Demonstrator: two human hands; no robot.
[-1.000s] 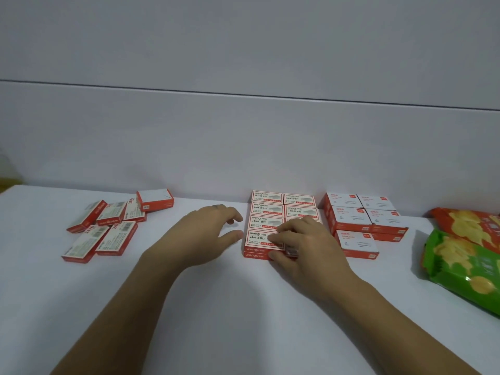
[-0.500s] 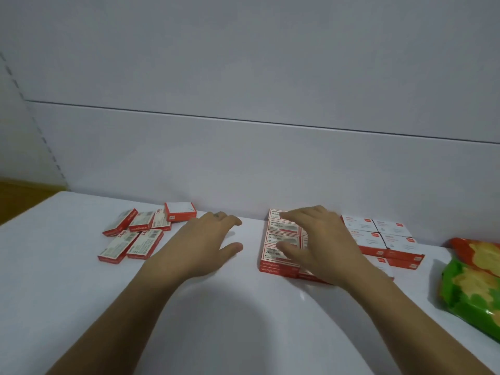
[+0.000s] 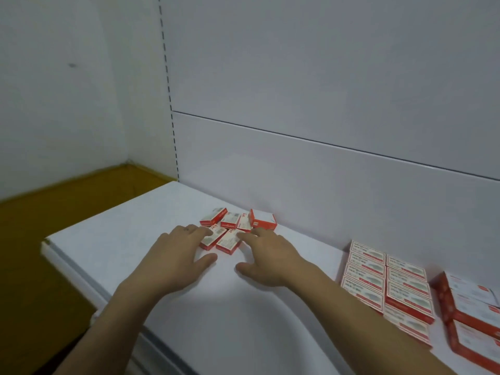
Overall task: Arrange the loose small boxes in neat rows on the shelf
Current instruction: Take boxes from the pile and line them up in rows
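Several loose red-and-white small boxes (image 3: 228, 240) lie jumbled near the back of the white shelf (image 3: 121, 239); one bigger red box (image 3: 263, 222) stands at the pile's right. My left hand (image 3: 177, 262) is flat with spread fingers, its fingertips touching the front-left box (image 3: 212, 239). My right hand (image 3: 267, 255) is also flat, fingers stretched to the pile's right side, touching a box edge. Neither hand holds anything. Arranged boxes (image 3: 385, 280) sit in two neat rows at the right.
Larger red-and-white boxes (image 3: 470, 307) are stacked at the far right edge. The shelf's left end (image 3: 51, 247) drops off to a brown floor (image 3: 40, 266). A white back panel (image 3: 297, 171) rises right behind the boxes.
Both hands left the arranged rows and moved left to the loose pile. The view swung left, so the rows now lie at the right and the snack bags are out of view.
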